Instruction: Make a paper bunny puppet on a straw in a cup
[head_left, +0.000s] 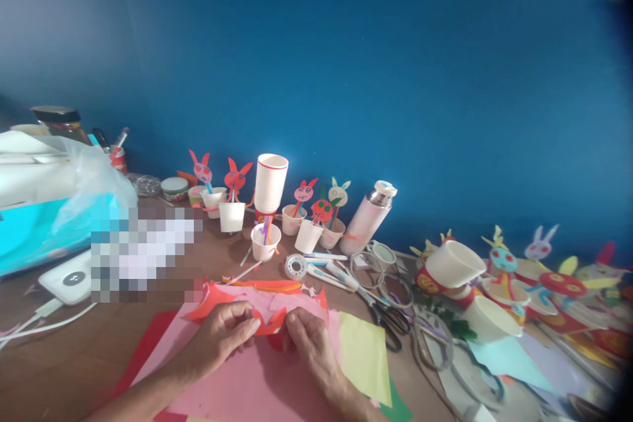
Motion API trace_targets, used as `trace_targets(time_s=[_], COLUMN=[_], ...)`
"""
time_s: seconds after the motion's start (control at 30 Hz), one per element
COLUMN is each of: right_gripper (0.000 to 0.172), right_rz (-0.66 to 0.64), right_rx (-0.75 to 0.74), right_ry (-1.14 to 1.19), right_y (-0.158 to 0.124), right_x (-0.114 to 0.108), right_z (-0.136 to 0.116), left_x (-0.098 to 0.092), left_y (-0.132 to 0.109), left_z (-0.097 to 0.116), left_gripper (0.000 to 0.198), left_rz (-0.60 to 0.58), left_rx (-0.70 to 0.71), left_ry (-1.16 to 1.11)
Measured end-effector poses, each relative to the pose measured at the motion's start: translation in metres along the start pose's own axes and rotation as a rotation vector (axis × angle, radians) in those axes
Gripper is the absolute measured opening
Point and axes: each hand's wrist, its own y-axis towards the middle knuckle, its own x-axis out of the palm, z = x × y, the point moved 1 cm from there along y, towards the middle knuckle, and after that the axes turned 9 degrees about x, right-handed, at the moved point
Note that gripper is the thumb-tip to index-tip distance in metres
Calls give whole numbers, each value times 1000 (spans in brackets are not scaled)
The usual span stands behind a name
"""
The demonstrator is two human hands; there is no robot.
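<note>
My left hand and my right hand rest on a pink paper sheet at the bottom centre. Both pinch a small red-orange paper cut-out between them, fingers pressed together on its edges. Under and behind it lie more red, orange and pink paper pieces. A yellow sheet lies just right of my right hand.
Along the blue wall stand white paper cups with paper rabbit heads on sticks, a stack of cups and a white flask. Tape roll, pens, scissors lie mid-table. A power bank sits left, more cup crafts right.
</note>
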Motion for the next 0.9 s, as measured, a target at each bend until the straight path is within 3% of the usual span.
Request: trace_targets(time_s=[0.3, 0.7, 0.9], right_gripper=[43, 29, 35], right_rz=[-20, 52, 56], right_rx=[27, 54, 17], right_ry=[26, -22, 4], right_y=[0, 4, -1], right_x=[3, 4, 4], right_z=[9, 13, 7], left_x=[-1, 0, -1], left_y=[1, 0, 1], left_z=[0, -3, -5], left_gripper=[37, 40, 34], left_rz=[12, -7, -73], left_rx=[11, 14, 0], left_ry=[-3, 42, -138])
